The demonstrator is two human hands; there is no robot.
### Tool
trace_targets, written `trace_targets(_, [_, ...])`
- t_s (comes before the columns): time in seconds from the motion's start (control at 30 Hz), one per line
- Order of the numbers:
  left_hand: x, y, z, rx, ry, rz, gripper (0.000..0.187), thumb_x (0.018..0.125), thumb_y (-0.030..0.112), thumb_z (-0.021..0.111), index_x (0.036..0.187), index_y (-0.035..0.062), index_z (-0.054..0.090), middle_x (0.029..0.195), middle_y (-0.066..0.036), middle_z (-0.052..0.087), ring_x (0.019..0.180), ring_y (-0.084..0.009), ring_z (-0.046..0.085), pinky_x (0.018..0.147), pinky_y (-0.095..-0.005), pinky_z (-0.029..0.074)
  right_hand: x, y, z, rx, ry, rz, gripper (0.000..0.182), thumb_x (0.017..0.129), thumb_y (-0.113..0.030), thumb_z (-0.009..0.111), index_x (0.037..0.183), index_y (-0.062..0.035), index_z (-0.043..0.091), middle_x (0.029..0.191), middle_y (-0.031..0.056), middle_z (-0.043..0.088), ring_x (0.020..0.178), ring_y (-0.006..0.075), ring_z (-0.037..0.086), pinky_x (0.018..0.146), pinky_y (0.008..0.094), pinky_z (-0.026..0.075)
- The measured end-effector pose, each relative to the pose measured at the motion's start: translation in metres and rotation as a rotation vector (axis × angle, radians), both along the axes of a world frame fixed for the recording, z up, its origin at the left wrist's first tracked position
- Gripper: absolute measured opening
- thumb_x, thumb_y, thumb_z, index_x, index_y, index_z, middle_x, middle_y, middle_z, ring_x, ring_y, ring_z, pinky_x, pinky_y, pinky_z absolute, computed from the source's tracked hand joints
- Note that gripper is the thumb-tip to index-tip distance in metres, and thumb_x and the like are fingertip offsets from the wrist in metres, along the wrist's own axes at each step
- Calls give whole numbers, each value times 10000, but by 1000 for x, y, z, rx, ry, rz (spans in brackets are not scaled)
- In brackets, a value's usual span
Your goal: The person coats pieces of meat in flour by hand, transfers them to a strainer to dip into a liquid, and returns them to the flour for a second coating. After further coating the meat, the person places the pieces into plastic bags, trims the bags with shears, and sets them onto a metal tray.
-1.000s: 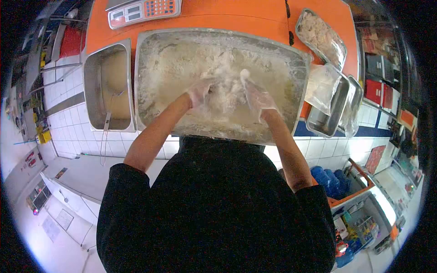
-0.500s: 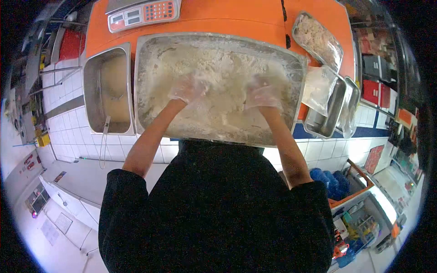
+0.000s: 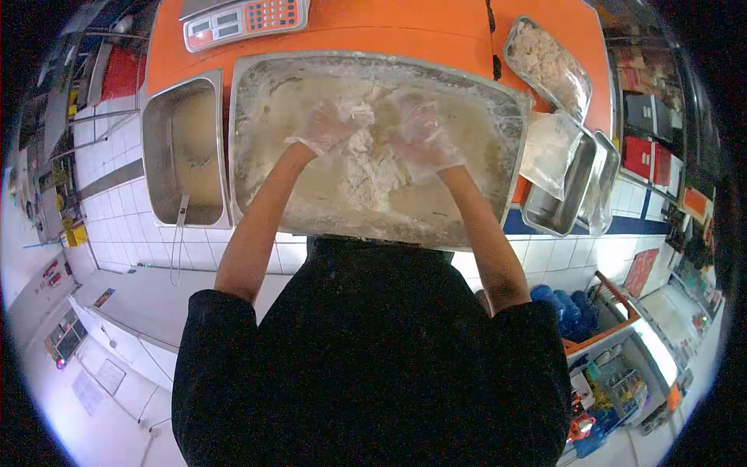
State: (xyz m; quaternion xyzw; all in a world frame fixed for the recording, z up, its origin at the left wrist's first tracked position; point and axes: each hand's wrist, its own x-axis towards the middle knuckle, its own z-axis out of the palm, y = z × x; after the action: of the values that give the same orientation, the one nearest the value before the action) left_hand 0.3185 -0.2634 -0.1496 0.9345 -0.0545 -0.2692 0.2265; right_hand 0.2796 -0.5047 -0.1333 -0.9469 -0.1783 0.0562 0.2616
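Observation:
Both of my hands wear clear, loose plastic gloves dusted with flour. They are inside a wide, shallow metal tray [image 3: 311,61] full of pale flour [image 3: 292,187]. A lumpy row of flour-coated pieces [image 3: 369,175] runs down the middle, between my hands. My left hand [image 3: 328,126] lies left of the row, its fingers stretched toward the upper pieces and touching or close to them. To the right, my right hand [image 3: 422,138] is spread with its palm toward the row. Neither hand visibly grips a piece.
Left of the tray stands a deep metal pan [image 3: 167,156] of cloudy liquid with a long-handled wire utensil [image 3: 182,210]. A scale [image 3: 245,23] sits behind on the orange table [image 3: 389,27]. At right are a pan of raw pieces [image 3: 548,62], a plastic bag [image 3: 548,156] and metal pans [image 3: 556,210].
My hands have drawn closer together, the right one moving inward and slightly up. Flour-coated pieces have gathered into a raised row between them.

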Motion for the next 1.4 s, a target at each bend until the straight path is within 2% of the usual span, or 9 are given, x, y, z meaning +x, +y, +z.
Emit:
trace_targets(0.17, [-30,1,43,-85,-603,-197,635,784,502,669,1211,45,555,1175,-240,573,1104,-387,545,949,-454,433,-7,12,28,495,457,-107,433,833,-230,652,1220,-65,547,1189,136,583,1097,298,548,965,426,421])
trace_targets(0.27, [-13,3,110,-359,-266,-101,569,789,437,696,1169,35,564,1111,-215,604,1032,-363,577,886,-448,466,-2,-3,41,277,418,15,376,843,-254,667,1156,-67,572,1093,150,618,975,340,598,858,444,475])
trace_targets(0.43, [-6,30,81,-138,-508,-201,517,808,407,680,1137,24,568,1011,-195,627,887,-358,609,800,-441,498,-16,-24,65,114,-275,-273,287,856,-221,649,1086,-62,588,879,189,634,728,373,619,625,453,502])
trace_targets(0.7, [-20,27,21,240,-174,73,530,803,317,633,1224,15,520,1149,-214,583,983,-362,603,829,-444,497,-24,-35,74,-56,-423,-240,269,857,-183,604,1094,-55,603,964,175,633,877,354,610,770,433,497])
trace_targets(0.83, [-23,4,15,87,-657,-94,648,788,377,623,1313,30,468,1246,-225,533,1108,-376,545,905,-454,473,-29,-22,58,-403,-15,-232,349,838,-149,555,1180,-81,569,1125,144,605,1010,326,580,864,477,468])
trace_targets(0.97, [-32,-24,-59,164,-488,-430,653,805,424,586,1328,54,461,1243,-222,539,1133,-402,522,986,-480,417,-36,-5,-60,82,-423,-107,268,891,-214,541,1098,-49,588,1034,177,626,946,346,598,812,407,483])
trace_targets(1.03, [-50,-35,-19,147,-456,-493,644,819,424,570,1330,48,456,1228,-227,548,1126,-408,522,1006,-490,389,-35,8,-44,-338,-361,146,292,885,-212,541,1128,-52,563,1009,181,617,914,340,596,794,422,482])
trace_targets(1.17, [-56,-22,15,-82,-305,-545,625,850,400,529,1340,25,429,1189,-231,573,1149,-421,503,1062,-505,316,-44,-12,-30,-13,-132,226,322,861,-209,556,1140,-49,548,959,193,609,842,352,598,754,456,488])
trace_targets(1.4, [-15,-47,-37,70,-631,-255,627,864,424,478,1358,43,410,1228,-239,540,1121,-431,504,1043,-490,333,-11,7,-62,-167,-189,-155,472,862,-231,557,1277,-36,450,1121,196,571,1020,358,544,904,495,407])
